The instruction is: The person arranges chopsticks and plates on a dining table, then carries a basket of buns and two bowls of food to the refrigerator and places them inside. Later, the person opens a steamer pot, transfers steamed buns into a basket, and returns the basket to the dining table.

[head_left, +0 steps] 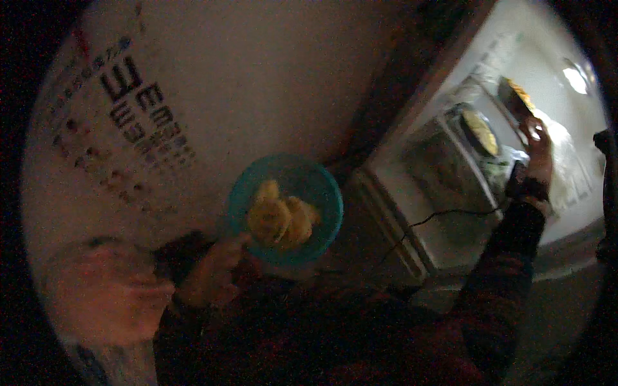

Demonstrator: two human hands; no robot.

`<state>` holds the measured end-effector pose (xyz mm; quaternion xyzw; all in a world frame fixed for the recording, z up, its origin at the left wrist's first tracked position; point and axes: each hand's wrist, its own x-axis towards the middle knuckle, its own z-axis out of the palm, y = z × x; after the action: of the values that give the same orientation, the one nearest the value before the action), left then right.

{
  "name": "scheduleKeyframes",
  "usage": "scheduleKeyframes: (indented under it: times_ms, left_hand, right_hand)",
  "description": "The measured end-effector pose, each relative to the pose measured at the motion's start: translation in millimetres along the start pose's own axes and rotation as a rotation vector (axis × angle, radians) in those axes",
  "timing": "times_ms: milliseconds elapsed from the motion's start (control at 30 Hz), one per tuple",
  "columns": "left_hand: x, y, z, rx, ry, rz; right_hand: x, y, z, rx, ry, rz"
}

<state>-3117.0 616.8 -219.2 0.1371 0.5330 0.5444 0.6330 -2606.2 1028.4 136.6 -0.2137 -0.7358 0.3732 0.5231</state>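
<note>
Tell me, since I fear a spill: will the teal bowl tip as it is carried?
Possibly. The left hand grips the teal bowl only at its near rim, so it may tilt. The yellow food is piled loosely and might slide. The bowl probably is light.

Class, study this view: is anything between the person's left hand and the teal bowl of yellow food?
No. The left hand already grips the teal bowl at its lower-left rim, thumb on the edge. The right hand is far off, reaching toward a dark pan.

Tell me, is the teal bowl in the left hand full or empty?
Partly filled: the teal bowl holds a few yellowish food pieces with bare bottom showing above them. The left hand holds its rim.
</note>
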Motion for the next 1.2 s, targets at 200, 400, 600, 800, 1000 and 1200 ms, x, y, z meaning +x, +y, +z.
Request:
scheduleKeyframes:
  times_ms: [200,400,600,800,1000,1200]
  left_hand:
    - [22.6,5.4,39.2,0.020,-0.029,0.008]
    - [44.8,0.1,75.6,0.053,-0.071,0.011]
    - [65.0,-7.7,104.4,0.073,-0.084,-0.017]
    - [62.3,-17.1,119.2,0.058,-0.057,-0.065]
    - [54.9,-20.3,133.2,0.055,-0.106,-0.117]
    - [55.8,-23.3,142.1,0.099,-0.075,-0.189]
  right_hand:
    - [37.9,19.9,-58.4,-1.735,0.350,-0.185]
    - [-49.9,74.2,119.2,-0.384,0.036,0.078]
    - [-160.0,148.1,303.8,-0.560,-0.841,0.322]
    - [-192.4,161.3,316.5,-0.644,-0.927,0.682]
    - [-209.3,166.5,305.1,-0.587,-0.934,0.794]
    - [-227.5,199.4,292.9,-0.376,-0.829,0.806]
